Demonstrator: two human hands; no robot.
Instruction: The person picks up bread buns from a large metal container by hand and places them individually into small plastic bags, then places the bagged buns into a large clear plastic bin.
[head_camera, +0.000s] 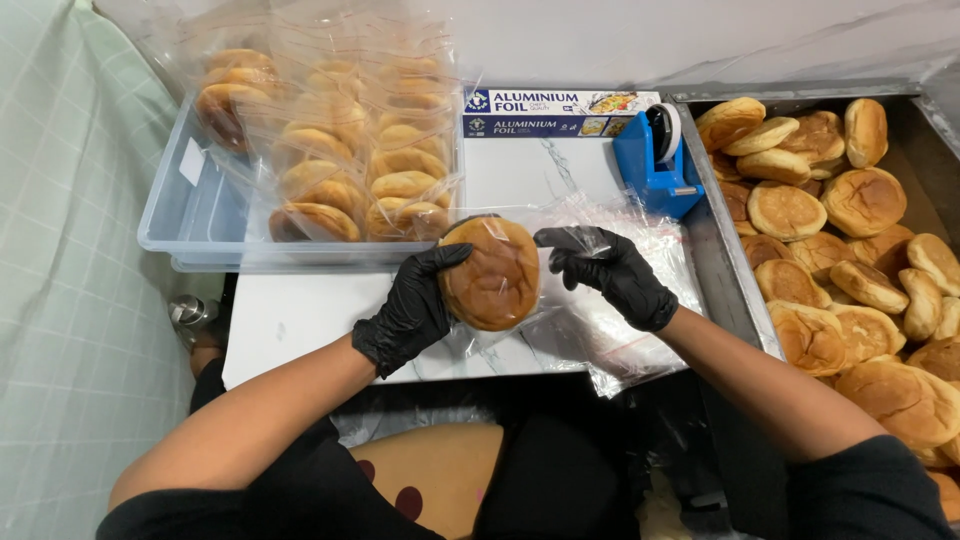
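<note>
Along the right edge of my white work surface (300, 320), a metal tray (715, 260) holds a heap of loose buns (860, 260), still unwrapped and by my count the larger share of the work left. At the far left corner, a clear plastic bin (190, 215) stands stacked with bagged buns (350, 150), the part already done. A spread of empty clear bags (620, 330) lies on the near right part of the surface. Against the far edge sit a long box of foil (560, 112) and, at the far right corner, a blue tape dispenser (655, 165). Over the middle of the surface I hold a single round bun (490, 272) inside a clear bag (520, 225): my left hand (410, 310), in a black glove, is wrapped around its left side, fingers closed on it. My right hand (610, 272), also gloved, pinches the bag's open top just beside the bun. This one looks bagged but, I judge, not yet sealed.
</note>
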